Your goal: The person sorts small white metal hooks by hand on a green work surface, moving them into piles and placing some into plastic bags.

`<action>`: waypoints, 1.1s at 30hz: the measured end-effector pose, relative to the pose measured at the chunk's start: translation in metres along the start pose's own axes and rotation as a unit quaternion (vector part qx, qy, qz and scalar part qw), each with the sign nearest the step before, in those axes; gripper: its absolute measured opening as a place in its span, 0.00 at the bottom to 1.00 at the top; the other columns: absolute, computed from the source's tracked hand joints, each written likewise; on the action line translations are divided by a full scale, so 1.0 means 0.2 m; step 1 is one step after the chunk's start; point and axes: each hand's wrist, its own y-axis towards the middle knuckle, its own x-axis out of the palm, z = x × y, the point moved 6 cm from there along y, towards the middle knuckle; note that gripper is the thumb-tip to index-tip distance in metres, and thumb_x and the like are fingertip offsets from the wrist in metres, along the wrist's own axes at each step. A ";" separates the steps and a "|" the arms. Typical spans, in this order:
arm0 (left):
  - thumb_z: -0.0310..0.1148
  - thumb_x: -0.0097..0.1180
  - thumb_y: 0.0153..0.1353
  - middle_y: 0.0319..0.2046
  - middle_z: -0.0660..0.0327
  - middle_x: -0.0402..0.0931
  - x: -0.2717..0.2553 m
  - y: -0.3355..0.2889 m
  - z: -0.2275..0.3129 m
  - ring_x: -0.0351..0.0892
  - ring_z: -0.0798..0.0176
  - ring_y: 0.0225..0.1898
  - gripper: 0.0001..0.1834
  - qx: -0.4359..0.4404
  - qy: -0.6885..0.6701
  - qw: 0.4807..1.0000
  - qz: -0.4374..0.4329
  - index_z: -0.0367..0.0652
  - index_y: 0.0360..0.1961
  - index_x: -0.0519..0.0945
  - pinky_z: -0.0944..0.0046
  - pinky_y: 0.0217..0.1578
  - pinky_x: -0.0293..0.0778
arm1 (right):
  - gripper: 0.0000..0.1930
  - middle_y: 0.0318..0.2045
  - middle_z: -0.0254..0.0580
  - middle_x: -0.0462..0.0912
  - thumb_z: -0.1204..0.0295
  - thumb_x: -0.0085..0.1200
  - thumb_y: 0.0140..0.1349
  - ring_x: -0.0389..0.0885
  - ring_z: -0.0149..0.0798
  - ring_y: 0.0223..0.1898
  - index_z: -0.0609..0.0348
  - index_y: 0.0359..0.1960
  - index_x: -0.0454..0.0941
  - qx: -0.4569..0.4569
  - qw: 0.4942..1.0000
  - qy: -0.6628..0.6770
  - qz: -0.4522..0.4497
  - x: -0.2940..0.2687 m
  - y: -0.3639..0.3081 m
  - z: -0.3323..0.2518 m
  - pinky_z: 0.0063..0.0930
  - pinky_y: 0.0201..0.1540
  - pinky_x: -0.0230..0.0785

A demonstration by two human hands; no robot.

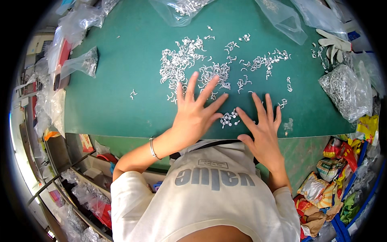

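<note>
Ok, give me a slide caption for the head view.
Left hand and right hand spread over a green table, metal parts heaped ahead, a small cluster between the hands.

Tabletop [109, 111] free left, metal pieces [176, 64] mid-table

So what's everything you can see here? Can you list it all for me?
Loose metal pieces: too many to count, silvery, scattered mid-table
Small cluster: one, silvery, between the hands
Table: one, green, centre
Stuffed bag: one, clear with silvery contents, table's right side
Small bag: one, clear with silvery contents, table's left side
Far bags: at least three, clear, table's far edge
Glove: one, whitish, far right
Packets: several, multicoloured, lower right
Storage clutter: uncountable, mixed colours, lower left
Bracelet: one, silvery, left wrist
Shirt: one, white, on the person
Left hand: one, bare, over the pieces' near edge
Right hand: one, bare, right of the cluster
</note>
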 end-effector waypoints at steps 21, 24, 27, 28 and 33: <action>0.36 0.42 0.73 0.60 0.44 0.68 0.45 -0.53 0.09 0.70 0.52 0.62 0.25 -0.348 -0.822 0.386 -0.234 0.27 0.64 0.63 0.57 0.65 0.65 | 0.48 0.73 0.50 0.49 0.42 0.54 0.54 0.45 0.56 0.74 0.60 0.71 0.54 -0.034 0.998 -0.052 0.010 0.14 -0.01 -0.04 0.73 0.66 0.31; 0.47 0.37 0.74 0.66 0.41 0.60 0.56 -0.48 0.10 0.62 0.48 0.67 0.34 -0.327 -0.853 0.328 -0.240 0.25 0.67 0.56 0.53 0.69 0.59 | 0.48 0.72 0.51 0.53 0.37 0.44 0.58 0.50 0.54 0.73 0.61 0.71 0.52 -0.084 0.996 -0.038 0.020 0.17 0.02 -0.04 0.67 0.68 0.33; 0.52 0.37 0.73 0.65 0.41 0.61 0.61 -0.42 0.11 0.62 0.48 0.67 0.35 -0.326 -0.878 0.261 -0.233 0.32 0.67 0.58 0.52 0.67 0.61 | 0.45 0.71 0.49 0.58 0.42 0.49 0.57 0.54 0.51 0.72 0.62 0.69 0.57 -0.136 0.991 0.007 -0.010 0.18 0.03 -0.09 0.59 0.70 0.41; 0.53 0.38 0.72 0.65 0.42 0.61 0.61 -0.40 0.12 0.62 0.48 0.67 0.35 -0.311 -0.889 0.245 -0.229 0.35 0.67 0.60 0.51 0.66 0.63 | 0.44 0.70 0.48 0.59 0.45 0.52 0.57 0.55 0.50 0.71 0.62 0.68 0.59 -0.158 0.987 0.021 -0.026 0.19 0.03 -0.12 0.55 0.70 0.43; 0.61 0.37 0.69 0.66 0.44 0.60 0.69 -0.38 0.12 0.60 0.46 0.68 0.37 -0.197 -0.965 0.025 -0.169 0.44 0.69 0.60 0.43 0.65 0.62 | 0.36 0.69 0.45 0.62 0.52 0.56 0.58 0.57 0.49 0.71 0.62 0.64 0.66 -0.211 0.973 0.033 -0.090 0.22 -0.03 -0.19 0.49 0.71 0.48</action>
